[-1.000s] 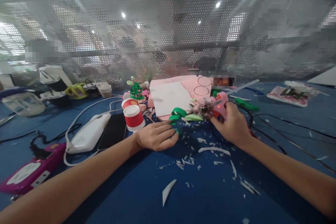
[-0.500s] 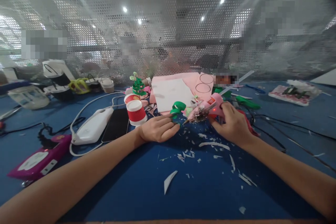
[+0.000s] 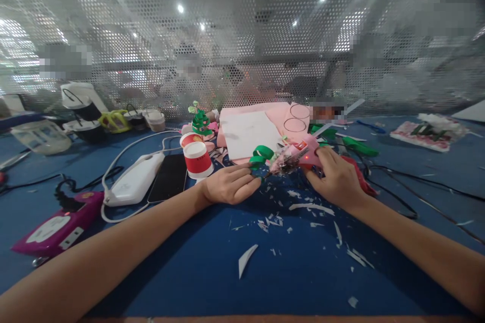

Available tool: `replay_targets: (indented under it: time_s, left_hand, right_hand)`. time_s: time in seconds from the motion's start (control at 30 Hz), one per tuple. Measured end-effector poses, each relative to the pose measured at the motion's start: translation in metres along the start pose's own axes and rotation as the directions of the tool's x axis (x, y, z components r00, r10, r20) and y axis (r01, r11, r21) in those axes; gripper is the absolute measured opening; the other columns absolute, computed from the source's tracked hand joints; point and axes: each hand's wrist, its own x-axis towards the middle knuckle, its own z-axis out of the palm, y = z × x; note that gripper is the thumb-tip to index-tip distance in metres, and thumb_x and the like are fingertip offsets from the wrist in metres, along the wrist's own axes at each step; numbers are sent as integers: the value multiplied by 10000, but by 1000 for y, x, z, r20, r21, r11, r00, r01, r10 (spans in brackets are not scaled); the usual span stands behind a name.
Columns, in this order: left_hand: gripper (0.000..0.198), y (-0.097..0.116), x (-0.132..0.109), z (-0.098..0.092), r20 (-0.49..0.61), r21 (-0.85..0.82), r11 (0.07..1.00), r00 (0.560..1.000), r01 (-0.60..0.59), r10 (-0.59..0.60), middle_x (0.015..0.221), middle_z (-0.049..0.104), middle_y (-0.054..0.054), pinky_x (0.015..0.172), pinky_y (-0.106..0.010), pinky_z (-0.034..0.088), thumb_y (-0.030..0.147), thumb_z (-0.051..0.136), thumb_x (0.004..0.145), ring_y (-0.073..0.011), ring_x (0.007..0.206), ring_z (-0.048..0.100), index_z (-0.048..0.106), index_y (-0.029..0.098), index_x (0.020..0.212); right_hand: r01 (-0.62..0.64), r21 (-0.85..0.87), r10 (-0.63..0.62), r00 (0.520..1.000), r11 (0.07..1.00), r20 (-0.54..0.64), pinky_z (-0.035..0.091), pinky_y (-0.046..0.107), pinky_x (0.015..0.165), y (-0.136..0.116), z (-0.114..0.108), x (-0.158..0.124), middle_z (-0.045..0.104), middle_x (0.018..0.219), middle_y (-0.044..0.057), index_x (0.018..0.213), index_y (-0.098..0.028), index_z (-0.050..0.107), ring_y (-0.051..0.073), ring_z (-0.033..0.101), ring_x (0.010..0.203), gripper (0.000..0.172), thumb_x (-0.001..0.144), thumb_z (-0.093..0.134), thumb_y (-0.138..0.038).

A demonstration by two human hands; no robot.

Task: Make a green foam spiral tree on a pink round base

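My left hand [image 3: 233,183] is closed in a pinch on a curled green paper strip [image 3: 262,153], whose loops rise above the fingertips. My right hand [image 3: 337,174] is wrapped round a pink hot glue gun [image 3: 309,150] with a small red light on its body. A clear glue stick [image 3: 350,112] juts from the back of the gun. Its nozzle points left, close to my left fingertips; whether it touches the strip I cannot tell. Messy residue covers the front of the gun. Behind lie a white paper sheet [image 3: 248,133] and pink paper [image 3: 280,116].
Red and white paper cups [image 3: 198,160] stand left of centre, near a small green paper tree [image 3: 200,122]. Further left are a black phone [image 3: 167,178], a white power bank [image 3: 132,180] and a purple power strip [image 3: 60,225]. Paper scraps [image 3: 248,261] litter the blue table.
The glue gun's nozzle has come slightly nearer my left fingertips. The green strip has shifted a little, and the whole view has moved slightly. Both hands keep their hold.
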Motion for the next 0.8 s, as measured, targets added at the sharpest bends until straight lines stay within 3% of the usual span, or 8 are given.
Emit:
replay_targets:
  time_s: [0.17,0.27,0.33,0.47,0.8]
  left_hand:
    - [185,0,-1,0,12,22,1000,1000,3,-3,682,649,-43,825,-350,554,170,441,845,-168,711,651,614,219,800]
    - [192,-1,-3,1,-34,235,960,986,-153,165,677,650,-33,758,-309,572,129,431,848,-155,684,651,601,215,821]
    - [185,-1,-3,2,-85,400,883,949,-247,304,673,644,-15,741,-278,576,105,425,850,-137,667,647,579,206,842]
    - [111,0,0,3,-195,554,782,868,-287,456,645,618,4,790,-265,569,89,439,852,-118,657,633,525,146,894]
    - [133,-1,-2,3,-181,544,786,874,-293,451,653,601,-17,852,-288,545,60,458,830,-137,663,632,509,123,936]
  right_hand:
    - [8,4,-8,1000,1000,9,451,330,693,0,1,0,586,853,104,953,-170,474,255,583,852,173,831,445,-289]
    - [-7,9,6,1000,1000,11,455,333,693,0,1,0,595,864,107,952,-171,481,256,587,859,168,829,445,-279]
    - [18,-2,-18,1000,1000,-15,456,323,677,0,1,0,597,844,97,940,-176,481,248,590,834,150,824,450,-266]
    - [100,-36,-103,989,994,-103,455,304,646,2,3,0,600,814,83,943,-174,482,236,593,791,143,819,482,-245]
    - [149,-48,-153,980,988,-125,437,296,613,2,2,1,599,801,86,928,-164,479,233,591,763,123,827,483,-235]
